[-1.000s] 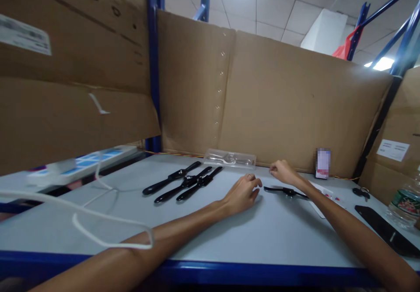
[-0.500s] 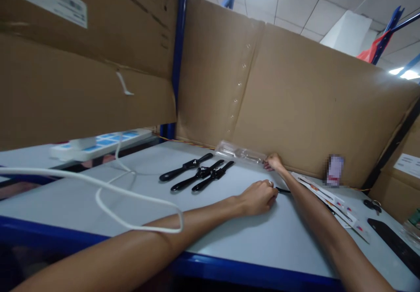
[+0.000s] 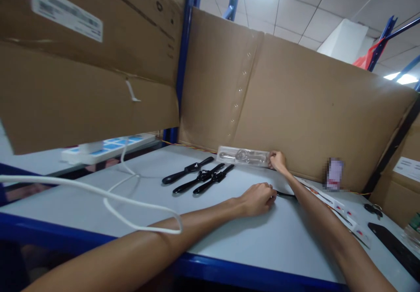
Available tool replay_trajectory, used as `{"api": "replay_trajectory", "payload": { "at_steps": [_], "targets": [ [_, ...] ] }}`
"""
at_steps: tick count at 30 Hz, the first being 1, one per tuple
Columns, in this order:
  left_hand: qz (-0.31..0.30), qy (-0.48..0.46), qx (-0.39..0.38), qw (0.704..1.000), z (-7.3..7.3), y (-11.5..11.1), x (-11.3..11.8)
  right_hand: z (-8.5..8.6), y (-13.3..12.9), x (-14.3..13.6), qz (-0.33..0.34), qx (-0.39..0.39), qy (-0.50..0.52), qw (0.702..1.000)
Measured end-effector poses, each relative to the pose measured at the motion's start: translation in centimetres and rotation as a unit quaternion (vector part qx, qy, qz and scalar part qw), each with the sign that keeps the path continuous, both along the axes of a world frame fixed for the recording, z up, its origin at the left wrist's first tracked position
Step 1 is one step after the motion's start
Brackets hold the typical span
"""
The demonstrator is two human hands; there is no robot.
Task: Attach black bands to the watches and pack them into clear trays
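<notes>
My right hand [image 3: 277,160] pinches the right end of a clear plastic blister tray [image 3: 243,156], long and narrow, beside the cardboard wall at the back of the table. Closer to me, my left hand [image 3: 260,199] rests on the tabletop with its fingers curled closed. A thin black piece [image 3: 286,194] sticks out beyond its fingers and passes behind my right forearm; what the fingers hold is hidden. Left of both hands lie three black spokeshaves, a far one [image 3: 187,170], a middle one [image 3: 198,179] and a near one [image 3: 213,179], side by side and slanted.
White printed cards [image 3: 339,205] lie partly behind my right forearm. Farther right are keys [image 3: 373,210] and a black flat object [image 3: 393,244]. A white cable [image 3: 144,195] loops across the left foreground, near a power strip [image 3: 108,148]. Cardboard panels [image 3: 311,108] enclose the table.
The blister tray now stands tilted up, its moulded face more toward me, with my right hand still at its end. My left hand has barely moved. The camera view has shifted slightly.
</notes>
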State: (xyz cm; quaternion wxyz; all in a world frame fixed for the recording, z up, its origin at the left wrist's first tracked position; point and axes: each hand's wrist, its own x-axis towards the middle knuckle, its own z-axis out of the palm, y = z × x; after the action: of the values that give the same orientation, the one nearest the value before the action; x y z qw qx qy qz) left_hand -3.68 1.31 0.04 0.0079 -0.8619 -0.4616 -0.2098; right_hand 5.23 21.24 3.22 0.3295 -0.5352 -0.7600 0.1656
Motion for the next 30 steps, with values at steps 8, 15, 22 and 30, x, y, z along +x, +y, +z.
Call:
{"api": "replay_trajectory", "payload": {
  "at_steps": [8, 15, 22, 30],
  "targets": [
    [0.006, 0.000, -0.002, 1.000, 0.3, -0.3, 0.1, 0.6, 0.6, 0.4, -0.001, -0.060, 0.095, 0.994],
    [0.008, 0.004, 0.006, 1.000, 0.1, -0.1, 0.1, -1.0, 0.8, -0.8, -0.007, -0.077, 0.063, 0.995],
    [0.007, 0.012, 0.013, 1.000, 0.1, 0.0, 0.1, -1.1, 0.5, -1.3, -0.045, -0.022, 0.004, 0.999],
    [-0.003, 0.018, 0.014, 1.000, 0.2, -0.1, 0.1, -0.7, 0.6, -0.5, -0.031, 0.007, -0.060, 0.998]
  ]
}}
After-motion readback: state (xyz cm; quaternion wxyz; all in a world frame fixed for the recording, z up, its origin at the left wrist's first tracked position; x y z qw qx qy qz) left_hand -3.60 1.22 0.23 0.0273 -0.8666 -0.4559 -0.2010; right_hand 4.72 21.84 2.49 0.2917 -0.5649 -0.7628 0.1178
